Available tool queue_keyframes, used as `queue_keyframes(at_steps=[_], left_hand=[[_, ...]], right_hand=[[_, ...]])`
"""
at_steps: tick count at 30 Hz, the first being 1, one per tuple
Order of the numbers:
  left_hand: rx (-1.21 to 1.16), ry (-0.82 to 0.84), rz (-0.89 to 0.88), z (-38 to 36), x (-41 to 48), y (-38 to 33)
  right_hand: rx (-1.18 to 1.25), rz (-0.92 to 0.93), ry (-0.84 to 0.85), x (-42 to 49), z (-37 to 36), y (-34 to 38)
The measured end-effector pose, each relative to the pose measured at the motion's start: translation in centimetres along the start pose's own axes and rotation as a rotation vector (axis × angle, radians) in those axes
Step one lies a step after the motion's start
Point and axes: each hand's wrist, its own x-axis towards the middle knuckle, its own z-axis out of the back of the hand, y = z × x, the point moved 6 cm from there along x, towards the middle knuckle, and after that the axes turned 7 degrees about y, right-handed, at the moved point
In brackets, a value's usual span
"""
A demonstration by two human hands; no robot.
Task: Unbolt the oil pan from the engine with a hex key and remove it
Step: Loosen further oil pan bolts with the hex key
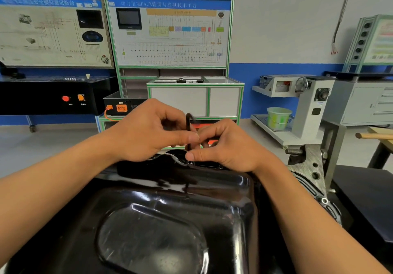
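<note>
A glossy black oil pan (170,220) fills the lower middle of the view, bolted face-up on the engine. A black hex key (188,123) stands upright over the pan's far flange, its bent top above my fingers. My left hand (146,131) pinches the key's upper shaft between thumb and curled fingers. My right hand (225,146) pinches the lower shaft just above a bolt hole (190,162) on the flange. The key's tip is hidden behind my right thumb.
The grey engine end plate (308,167) with a threaded stud (294,151) stands right of the pan. A wooden handle (374,136) lies on a bench at far right. Training panels (168,31), a cabinet and a green bucket (278,117) stand behind.
</note>
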Motion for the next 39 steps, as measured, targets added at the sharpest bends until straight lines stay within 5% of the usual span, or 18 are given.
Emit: queue_keyframes(at_steps=[7,16,26,36,39], left_hand=[[-0.015,-0.045,0.048,-0.5,0.5,-0.1],[-0.010,0.163,0.044,-1.5,0.1,-0.2],[0.087,-0.071,0.006,-0.3,0.5,-0.1],[0.087,0.183,0.029,-1.2,0.0,-0.2],[0.072,0.137,0.042,-0.8,0.0,0.1]], right_hand=[[-0.184,-0.160,0.126,-0.1,-0.2,-0.4],[-0.192,-0.163,0.143,-0.2,-0.3,-0.4],[-0.218,-0.191,0.151,0.2,-0.5,-1.0],[-0.232,-0.232,0.151,0.2,-0.3,-1.5],[-0.238,-0.241,0.154,0.4,-0.3,-1.7]])
